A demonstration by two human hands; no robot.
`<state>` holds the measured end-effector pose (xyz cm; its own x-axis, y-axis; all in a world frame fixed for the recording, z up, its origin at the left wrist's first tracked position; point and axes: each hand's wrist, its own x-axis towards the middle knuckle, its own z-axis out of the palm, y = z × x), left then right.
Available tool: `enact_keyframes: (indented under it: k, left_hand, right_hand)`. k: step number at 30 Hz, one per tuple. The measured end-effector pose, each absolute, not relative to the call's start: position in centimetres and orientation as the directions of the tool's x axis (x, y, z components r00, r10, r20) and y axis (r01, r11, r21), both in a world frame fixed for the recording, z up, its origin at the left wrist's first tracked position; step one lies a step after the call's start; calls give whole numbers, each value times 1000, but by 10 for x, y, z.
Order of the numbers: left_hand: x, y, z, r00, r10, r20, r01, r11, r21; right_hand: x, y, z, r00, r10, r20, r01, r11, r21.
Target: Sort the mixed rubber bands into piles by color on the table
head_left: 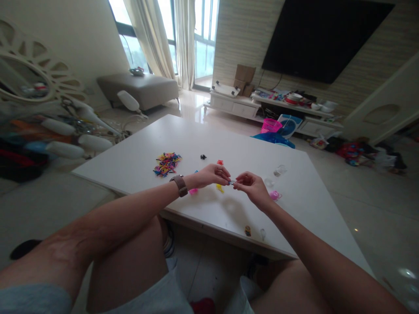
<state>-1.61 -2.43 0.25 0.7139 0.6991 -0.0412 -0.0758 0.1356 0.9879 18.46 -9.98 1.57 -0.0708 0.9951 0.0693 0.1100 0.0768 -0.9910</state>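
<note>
Over the white table point(203, 135), my left hand point(214, 175) and my right hand point(251, 187) meet fingertip to fingertip. Both pinch a small pale, bluish item point(231, 182) between them, too small to name. Just beyond my left hand lies a red piece point(220, 162), and below it a yellow piece point(219, 188). A pink piece point(193, 191) shows under my left wrist, partly hidden. To the right of my right hand sit a purple-pink piece point(275, 195) and clear plastic pieces point(280, 170). A small black piece point(203, 157) stands farther back.
A pile of small multicoloured pieces point(166, 164) lies on the table's left part. Near the front edge are a brown-yellow figure point(248, 230) and a clear piece point(262, 234). Beyond the table stand a pink basket point(271, 125) and a low TV cabinet point(234, 107).
</note>
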Motion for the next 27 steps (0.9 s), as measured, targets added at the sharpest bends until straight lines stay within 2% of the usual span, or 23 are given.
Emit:
enact_keyframes:
  k: [12, 20, 24, 27]
  left_hand:
    - [-19, -27, 2, 734, 673, -87, 5, 124, 992]
    - [-13, -31, 0, 751, 657, -63, 18, 75, 997]
    - [-7, -35, 0, 735, 675, -68, 33, 64, 997]
    - [-9, -23, 1, 689, 720, -82, 44, 71, 997]
  right_hand:
    - [191, -99, 18, -50, 995, 83, 177, 90, -980]
    - [189, -101, 19, -78, 995, 62, 208, 77, -975]
    - [189, -100, 15, -88, 993, 75, 235, 94, -967]
    - [191, -98, 12, -31, 995, 99, 319, 103, -942]
